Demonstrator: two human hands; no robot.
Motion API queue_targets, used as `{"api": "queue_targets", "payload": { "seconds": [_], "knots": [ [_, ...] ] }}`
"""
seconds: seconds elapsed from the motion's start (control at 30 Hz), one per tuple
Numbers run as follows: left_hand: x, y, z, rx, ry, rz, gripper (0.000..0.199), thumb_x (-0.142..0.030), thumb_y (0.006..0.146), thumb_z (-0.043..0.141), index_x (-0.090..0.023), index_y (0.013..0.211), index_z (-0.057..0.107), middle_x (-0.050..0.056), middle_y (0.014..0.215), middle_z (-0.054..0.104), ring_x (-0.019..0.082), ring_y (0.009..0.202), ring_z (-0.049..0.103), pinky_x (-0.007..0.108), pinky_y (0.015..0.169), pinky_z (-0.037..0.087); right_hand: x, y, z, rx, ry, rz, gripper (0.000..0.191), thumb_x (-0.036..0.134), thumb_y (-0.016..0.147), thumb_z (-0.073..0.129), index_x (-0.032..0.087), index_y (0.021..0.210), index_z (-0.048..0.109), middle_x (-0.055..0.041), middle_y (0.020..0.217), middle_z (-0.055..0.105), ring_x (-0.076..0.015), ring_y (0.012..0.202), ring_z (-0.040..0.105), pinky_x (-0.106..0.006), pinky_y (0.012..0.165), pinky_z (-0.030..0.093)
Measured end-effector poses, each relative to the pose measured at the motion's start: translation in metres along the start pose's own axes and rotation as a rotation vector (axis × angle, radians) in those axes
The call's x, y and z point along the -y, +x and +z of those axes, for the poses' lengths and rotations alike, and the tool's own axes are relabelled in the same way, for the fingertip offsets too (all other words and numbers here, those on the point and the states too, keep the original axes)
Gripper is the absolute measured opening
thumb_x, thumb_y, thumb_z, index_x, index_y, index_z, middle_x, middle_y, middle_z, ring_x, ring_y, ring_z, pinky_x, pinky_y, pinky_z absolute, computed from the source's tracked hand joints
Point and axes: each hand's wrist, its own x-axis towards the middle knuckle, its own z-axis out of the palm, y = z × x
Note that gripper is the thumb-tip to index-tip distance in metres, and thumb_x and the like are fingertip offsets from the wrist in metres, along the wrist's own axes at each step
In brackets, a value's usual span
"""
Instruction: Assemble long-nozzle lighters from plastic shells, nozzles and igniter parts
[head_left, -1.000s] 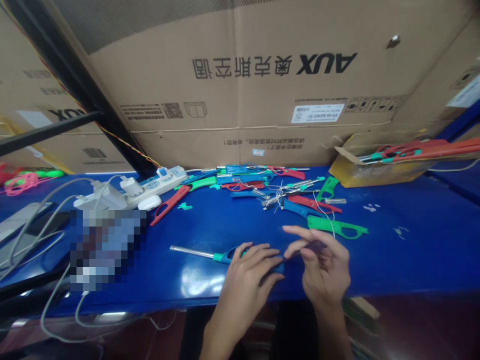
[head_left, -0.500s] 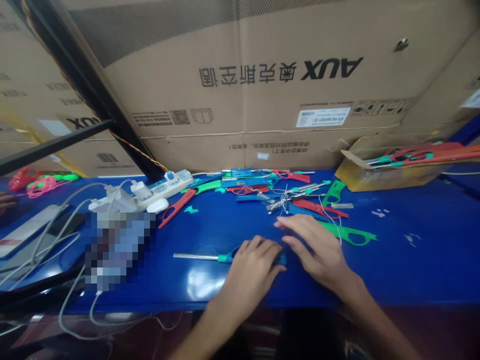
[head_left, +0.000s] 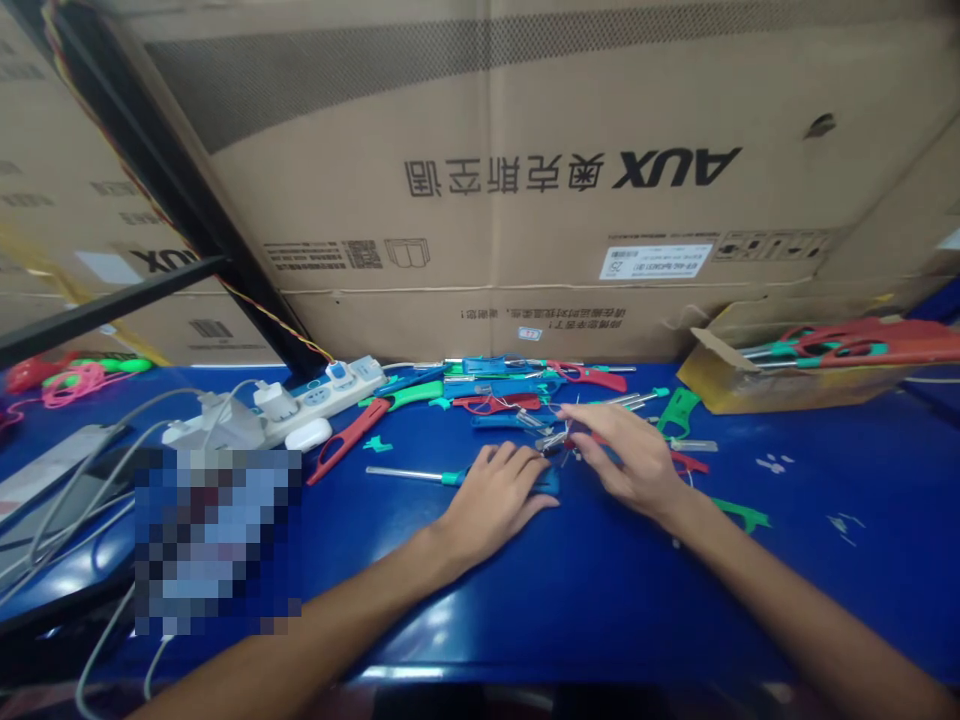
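A blue lighter (head_left: pixel 546 481) with a long metal tube lies on the blue table (head_left: pixel 420 560), its tube pointing left. My left hand (head_left: pixel 495 500) is wrapped over its handle from above. To the right, my right hand (head_left: pixel 626 455) reaches over a heap of lighter parts, thumb and forefinger bent close around thin white wires and small metal pieces (head_left: pixel 553 441). What its fingertips hold, if anything, is too small to make out. Behind both hands lie red, green and blue lighter pieces, among them a red lighter (head_left: pixel 596 376) and a green shell (head_left: pixel 679 412).
An open cardboard box (head_left: pixel 787 385) of red lighters stands at the back right. At left are a power strip (head_left: pixel 330 400) with plugs and cables, a pixelated object (head_left: pixel 217 540) and a red handle (head_left: pixel 349 440). A large carton (head_left: pixel 487 230) stands behind the table.
The view has shifted, showing more of both forearms. My right hand has moved onto the heap of wires and metal pieces, its fingers closer together. My left hand stays on the blue lighter.
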Motion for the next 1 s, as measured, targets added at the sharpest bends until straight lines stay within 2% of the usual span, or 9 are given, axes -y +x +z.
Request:
{"api": "queue_targets", "payload": {
  "seconds": [0.1,0.2,0.33,0.4,0.5,0.67,0.77,0.87,1.0],
  "knots": [
    [0.001,-0.004,-0.002,-0.009,-0.064,-0.05,0.046,-0.053,0.097,0.054,-0.019,0.129,0.053,0.006,0.126,0.06,0.025,0.11,0.054,0.041,0.091,0.043,0.008,-0.004,-0.003,-0.008,0.055,0.091,0.045,0.005,0.094,0.053,0.019,0.136,0.054,-0.011,0.121,0.068,-0.0201,0.113,0.064,-0.037,0.096,0.052],
    [0.001,-0.005,-0.002,0.0,-0.11,-0.065,0.037,-0.049,0.098,0.054,-0.022,0.124,0.057,0.004,0.123,0.061,0.024,0.109,0.055,0.042,0.091,0.044,0.012,-0.003,-0.005,-0.03,0.101,0.138,0.047,0.007,0.094,0.057,0.021,0.138,0.052,-0.0079,0.113,0.07,-0.0177,0.104,0.067,-0.033,0.092,0.054],
    [0.0,-0.005,0.001,-0.008,-0.143,-0.078,0.033,-0.047,0.098,0.055,-0.023,0.12,0.058,0.004,0.121,0.061,0.025,0.108,0.055,0.044,0.093,0.045,0.011,-0.002,-0.01,-0.035,0.106,0.11,0.039,0.011,0.091,0.064,0.024,0.128,0.059,-0.0044,0.105,0.07,-0.0161,0.096,0.067,-0.031,0.087,0.055],
    [-0.001,-0.005,0.002,-0.015,-0.15,-0.08,0.033,-0.048,0.098,0.055,-0.023,0.119,0.059,0.004,0.12,0.062,0.025,0.109,0.056,0.045,0.094,0.045,0.012,-0.002,-0.011,0.0,0.097,0.102,0.035,0.011,0.093,0.062,0.023,0.125,0.061,-0.0063,0.111,0.069,-0.0167,0.101,0.066,-0.032,0.089,0.054],
    [-0.002,-0.004,0.002,-0.011,-0.17,-0.08,0.033,-0.047,0.096,0.058,-0.023,0.119,0.059,0.003,0.121,0.062,0.025,0.11,0.056,0.045,0.094,0.045,0.015,-0.002,-0.009,0.044,0.12,0.142,0.038,0.009,0.096,0.053,0.021,0.132,0.056,-0.0098,0.121,0.066,-0.0183,0.111,0.063,-0.034,0.094,0.053],
    [-0.002,-0.002,0.0,-0.002,-0.187,-0.072,0.034,-0.047,0.095,0.06,-0.023,0.12,0.06,0.003,0.121,0.062,0.024,0.11,0.056,0.043,0.093,0.047,0.013,-0.003,-0.002,-0.04,0.188,0.219,0.035,0.012,0.093,0.062,0.024,0.125,0.057,-0.0035,0.101,0.068,-0.0165,0.091,0.066,-0.033,0.082,0.056],
    [-0.002,-0.003,0.0,-0.008,-0.181,-0.064,0.035,-0.047,0.096,0.059,-0.022,0.12,0.061,0.005,0.12,0.062,0.024,0.11,0.056,0.043,0.094,0.047,0.012,-0.004,-0.002,-0.048,0.168,0.184,0.032,0.014,0.092,0.063,0.024,0.122,0.06,-0.0044,0.103,0.067,-0.0178,0.095,0.065,-0.034,0.084,0.055],
    [-0.003,-0.003,0.0,-0.004,-0.184,-0.061,0.035,-0.047,0.096,0.059,-0.022,0.12,0.06,0.004,0.121,0.062,0.024,0.11,0.056,0.044,0.095,0.046,0.013,-0.004,-0.003,0.004,0.167,0.183,0.036,0.01,0.097,0.051,0.023,0.131,0.057,-0.0079,0.114,0.065,-0.0187,0.106,0.063,-0.036,0.088,0.055],
    [-0.003,-0.004,0.0,0.003,-0.18,-0.058,0.034,-0.047,0.096,0.059,-0.023,0.12,0.06,0.004,0.12,0.062,0.024,0.109,0.056,0.043,0.092,0.046,0.016,-0.003,-0.002,-0.044,0.208,0.193,0.038,0.009,0.095,0.055,0.025,0.13,0.058,-0.0053,0.106,0.067,-0.0176,0.096,0.064,-0.034,0.081,0.056]
  ]
}}
